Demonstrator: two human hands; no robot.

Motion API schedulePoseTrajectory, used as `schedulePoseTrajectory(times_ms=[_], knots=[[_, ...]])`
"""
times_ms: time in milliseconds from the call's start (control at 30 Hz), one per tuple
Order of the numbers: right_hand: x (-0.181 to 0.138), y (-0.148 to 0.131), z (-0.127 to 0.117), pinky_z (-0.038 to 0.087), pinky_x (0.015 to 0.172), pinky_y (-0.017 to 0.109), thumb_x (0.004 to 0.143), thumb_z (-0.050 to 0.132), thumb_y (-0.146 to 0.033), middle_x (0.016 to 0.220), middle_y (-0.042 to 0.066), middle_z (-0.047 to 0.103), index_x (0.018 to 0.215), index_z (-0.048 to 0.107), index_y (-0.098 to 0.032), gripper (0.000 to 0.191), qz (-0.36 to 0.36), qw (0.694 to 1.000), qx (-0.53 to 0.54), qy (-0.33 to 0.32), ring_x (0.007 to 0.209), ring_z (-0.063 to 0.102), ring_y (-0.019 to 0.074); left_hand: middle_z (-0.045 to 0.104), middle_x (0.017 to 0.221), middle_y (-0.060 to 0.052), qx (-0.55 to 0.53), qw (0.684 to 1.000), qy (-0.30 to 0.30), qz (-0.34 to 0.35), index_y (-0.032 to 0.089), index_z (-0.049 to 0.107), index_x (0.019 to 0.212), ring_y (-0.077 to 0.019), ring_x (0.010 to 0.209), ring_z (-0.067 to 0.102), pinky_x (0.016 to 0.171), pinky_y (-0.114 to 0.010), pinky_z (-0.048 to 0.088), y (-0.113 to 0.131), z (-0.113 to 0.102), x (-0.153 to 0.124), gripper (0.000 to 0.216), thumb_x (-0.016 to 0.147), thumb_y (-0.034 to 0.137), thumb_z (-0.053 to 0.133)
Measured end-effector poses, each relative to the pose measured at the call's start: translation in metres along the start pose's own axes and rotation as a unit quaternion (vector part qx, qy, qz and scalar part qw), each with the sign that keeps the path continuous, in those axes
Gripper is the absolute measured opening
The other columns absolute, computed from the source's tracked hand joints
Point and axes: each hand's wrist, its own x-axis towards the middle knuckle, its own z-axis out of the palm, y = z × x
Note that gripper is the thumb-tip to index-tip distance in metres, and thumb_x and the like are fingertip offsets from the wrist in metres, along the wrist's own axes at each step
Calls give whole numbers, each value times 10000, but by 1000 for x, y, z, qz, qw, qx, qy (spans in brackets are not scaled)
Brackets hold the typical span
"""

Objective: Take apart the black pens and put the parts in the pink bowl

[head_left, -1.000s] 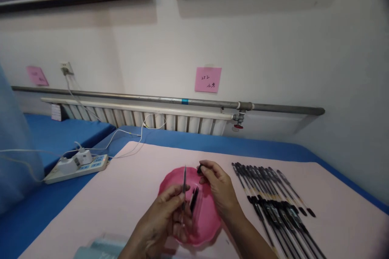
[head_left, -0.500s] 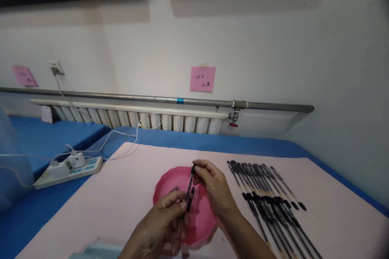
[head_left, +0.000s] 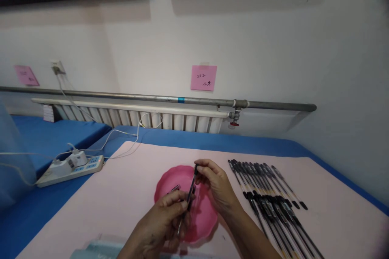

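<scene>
1. Above the pink dish [head_left: 170, 180], both hands share one black pen [head_left: 190, 191], held tilted.
2. Left hand [head_left: 164, 220]: fingers pinched on the pen's lower barrel.
3. Right hand [head_left: 217, 186]: fingertips pinched on the pen's top end.
4. Row of black pens [head_left: 270, 194] lies on the pink mat [head_left: 121, 194], just right of the right hand.

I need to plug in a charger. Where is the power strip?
In the head view, the power strip lies far left on the blue cloth, just off the pink mat, below the radiator.
</scene>
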Motion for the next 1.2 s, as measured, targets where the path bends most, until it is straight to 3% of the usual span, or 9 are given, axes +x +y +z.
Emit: schedulePoseTrajectory(times_ms=[400,633,833,1200], knots=[[-1,8,2,394,518,228,612,740,-253,592,-26,595,856,680,-155,270,46,998,32,-11,508,498,95,606,666,-2,-5,1000,-2,13,171,620,959,-67,489,518,458,-163,354,-3,-4,2,278,717,285,697],[-7,15,10,387,481,230,618,746,-282,565,-26,555,802,664,-155,238,79,994,77,-18,498,472,98,582,592,7,8,1000,5,20,155,578,1044,-67,385,461,347,-160,242,1,0,1,372,719,311,672],[-8,16,14,360,454,215,609,759,-259,533,-56,494,883,657,-161,308,78,994,74,-7,484,412,84,565,567,13,6,1000,5,5,152,560,1094,-73,374,444,308,-153,169,4,3,-2,455,697,340,678],[-13,24,15,348,490,211,655,718,-242,575,-46,530,839,658,-151,215,81,996,37,-14,489,418,71,592,603,3,7,999,28,27,145,582,1009,-74,407,499,347,-156,225,2,4,3,387,693,342,687]])
